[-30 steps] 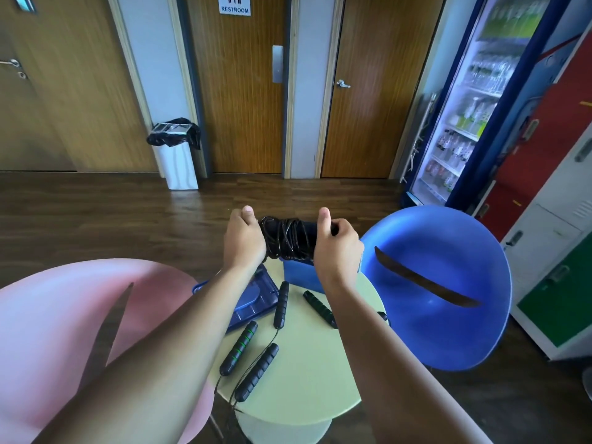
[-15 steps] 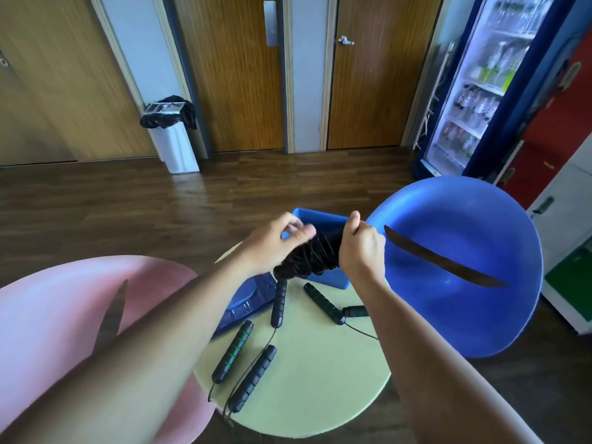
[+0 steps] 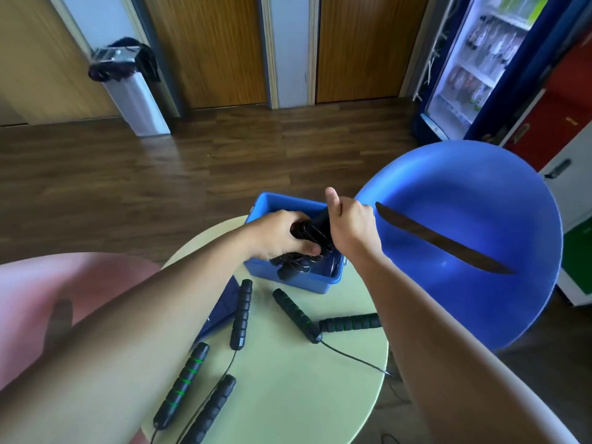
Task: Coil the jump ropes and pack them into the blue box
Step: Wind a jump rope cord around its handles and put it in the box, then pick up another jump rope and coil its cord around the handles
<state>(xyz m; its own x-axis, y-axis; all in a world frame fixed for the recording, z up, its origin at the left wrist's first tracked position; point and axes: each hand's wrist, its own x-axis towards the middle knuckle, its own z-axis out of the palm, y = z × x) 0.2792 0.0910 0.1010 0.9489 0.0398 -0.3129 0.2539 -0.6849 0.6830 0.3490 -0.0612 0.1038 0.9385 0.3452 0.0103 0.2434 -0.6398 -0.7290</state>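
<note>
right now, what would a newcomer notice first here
The left hand and right hand grip a coiled jump rope in the mouth of the blue box at the far side of the green table. Loose rope handles lie scattered nearer, and a big blue chair fills the right.

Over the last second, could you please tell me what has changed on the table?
The coiled jump rope, held level above the blue box a second ago, has been tilted and lowered into it. The left hand and right hand came down with it and still grip it. The loose handles, the lid and the box stayed put on the table.
</note>
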